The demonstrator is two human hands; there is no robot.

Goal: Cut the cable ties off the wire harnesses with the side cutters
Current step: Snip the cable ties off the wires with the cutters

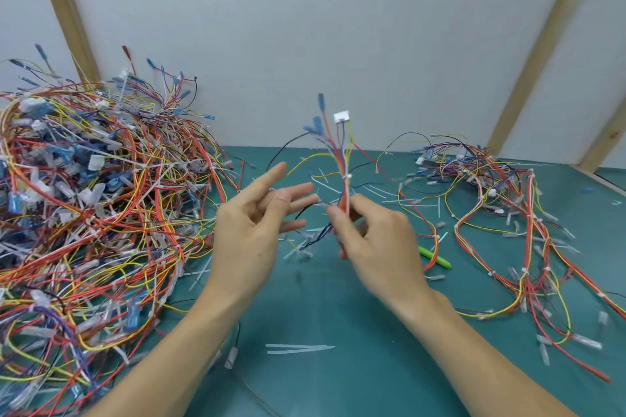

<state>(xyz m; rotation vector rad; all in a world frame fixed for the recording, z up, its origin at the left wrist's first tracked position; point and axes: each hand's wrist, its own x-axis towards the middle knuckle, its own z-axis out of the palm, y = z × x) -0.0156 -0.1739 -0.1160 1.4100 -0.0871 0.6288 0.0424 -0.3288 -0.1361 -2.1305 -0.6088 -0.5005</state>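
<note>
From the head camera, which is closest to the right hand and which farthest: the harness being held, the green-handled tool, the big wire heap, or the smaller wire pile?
Measured from the right hand:
1. Held harness: pinched in its fingers, standing upright.
2. Green-handled tool: lying on the mat just to its right.
3. Smaller wire pile: farther right.
4. Big wire heap: far left, beyond the open left hand.

Upright wire harness [342,159] in right hand [379,240], left hand [250,227] spread.
</note>
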